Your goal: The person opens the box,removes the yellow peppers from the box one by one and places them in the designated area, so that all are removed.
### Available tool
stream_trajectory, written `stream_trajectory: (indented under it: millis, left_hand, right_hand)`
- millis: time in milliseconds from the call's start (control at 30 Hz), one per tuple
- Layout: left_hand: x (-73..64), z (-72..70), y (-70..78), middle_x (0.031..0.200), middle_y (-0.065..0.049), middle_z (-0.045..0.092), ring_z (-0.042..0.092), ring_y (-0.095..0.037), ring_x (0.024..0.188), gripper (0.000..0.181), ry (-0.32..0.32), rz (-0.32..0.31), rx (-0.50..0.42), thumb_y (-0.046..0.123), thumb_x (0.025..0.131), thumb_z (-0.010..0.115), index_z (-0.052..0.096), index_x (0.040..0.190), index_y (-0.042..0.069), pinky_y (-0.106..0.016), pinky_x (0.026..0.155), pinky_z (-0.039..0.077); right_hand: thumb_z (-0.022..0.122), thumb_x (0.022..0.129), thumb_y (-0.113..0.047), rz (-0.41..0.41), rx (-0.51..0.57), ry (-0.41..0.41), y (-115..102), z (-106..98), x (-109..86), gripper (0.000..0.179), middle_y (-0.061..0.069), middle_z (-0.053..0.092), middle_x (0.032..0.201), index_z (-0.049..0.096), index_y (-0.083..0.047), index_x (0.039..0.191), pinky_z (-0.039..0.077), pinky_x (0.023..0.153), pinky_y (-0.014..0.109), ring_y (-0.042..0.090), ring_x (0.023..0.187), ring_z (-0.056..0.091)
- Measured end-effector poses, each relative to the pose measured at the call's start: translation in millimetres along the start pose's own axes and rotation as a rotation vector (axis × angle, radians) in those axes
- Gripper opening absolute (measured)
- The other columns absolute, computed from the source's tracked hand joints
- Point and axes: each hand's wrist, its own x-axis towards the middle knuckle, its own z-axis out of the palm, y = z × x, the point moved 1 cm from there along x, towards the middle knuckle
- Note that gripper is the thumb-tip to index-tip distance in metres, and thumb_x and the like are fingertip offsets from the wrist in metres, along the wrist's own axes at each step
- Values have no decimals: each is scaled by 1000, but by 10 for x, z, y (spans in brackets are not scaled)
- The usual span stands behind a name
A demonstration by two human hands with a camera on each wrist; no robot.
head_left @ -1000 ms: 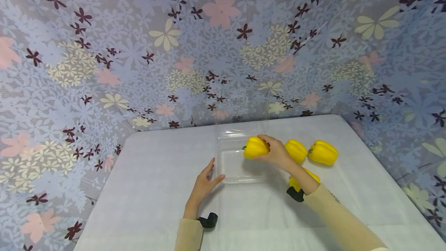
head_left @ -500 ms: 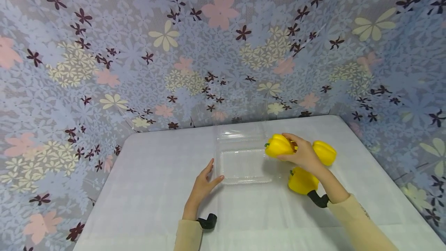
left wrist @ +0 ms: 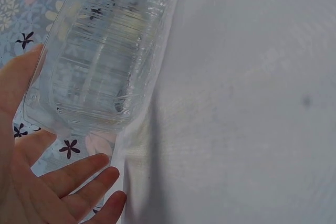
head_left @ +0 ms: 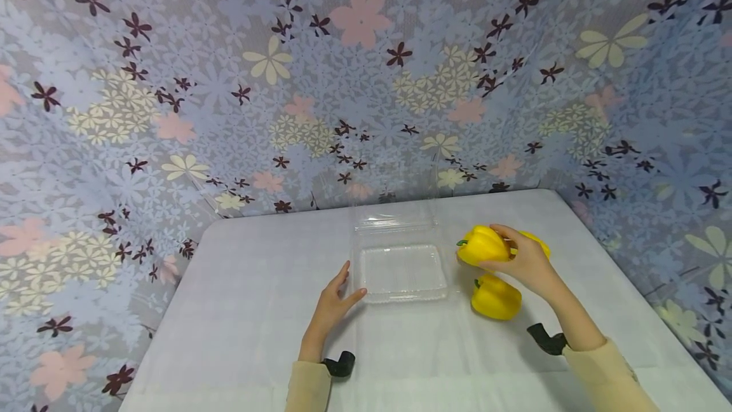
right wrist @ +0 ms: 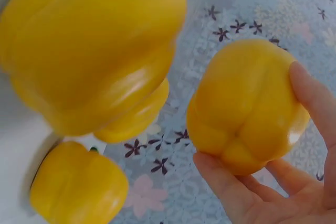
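A yellow bell pepper (head_left: 482,245) is held by my right hand (head_left: 528,266), thumb on one side and fingers on the other. In the right wrist view the held pepper (right wrist: 244,108) appears whole, its lobed end facing the camera. Another pepper (head_left: 496,297) lies just in front of it, and a third pepper (head_left: 539,243) shows partly behind the hand. My left hand (head_left: 333,304) is beside the left edge of a clear plastic container (head_left: 402,297), fingers spread and mostly straight. Its thumb tip is at the container's near left corner; whether it touches is hard to tell.
The container's clear lid (head_left: 394,212) stands raised at the back. A white cloth covers the table (head_left: 274,272), and a floral curtain (head_left: 320,94) hangs behind. Black wrist mounts (head_left: 340,364) stick out from both wrists.
My right hand has carried the held pepper rightward from above the container to the other peppers. One pepper seen there earlier is now hidden from the head view. The left hand has stayed put.
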Motion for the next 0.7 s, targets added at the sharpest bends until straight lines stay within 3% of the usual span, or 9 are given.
stream_trajectory:
  millis: [267, 500, 700]
  left_hand:
    - [-20, 10, 9, 150, -20, 38, 38, -38, 138, 79, 0, 13, 4, 36, 86, 69, 30, 150, 16, -53, 112, 35]
    - [-38, 35, 10, 148, -21, 40, 39, -39, 136, 79, 10, 15, 7, 35, 84, 71, 31, 150, 16, -54, 111, 36]
    - [-32, 36, 11, 149, -20, 40, 39, -38, 137, 78, 14, 12, 3, 36, 84, 71, 32, 150, 17, -54, 112, 35]
  right_hand:
    - [77, 79, -37, 35, 0, 7, 182, -104, -191, 86, 30, 43, 139, 36, 3, 143, 49, 92, 59, 47, 114, 52]
    - [77, 79, -33, 28, 0, 27, 369, -173, -318, 83, 32, 44, 139, 38, 3, 142, 50, 88, 61, 50, 113, 52]
    - [78, 79, -30, 70, -16, 27, 545, -229, -462, 84, 37, 42, 137, 36, 6, 142, 50, 85, 62, 52, 112, 49]
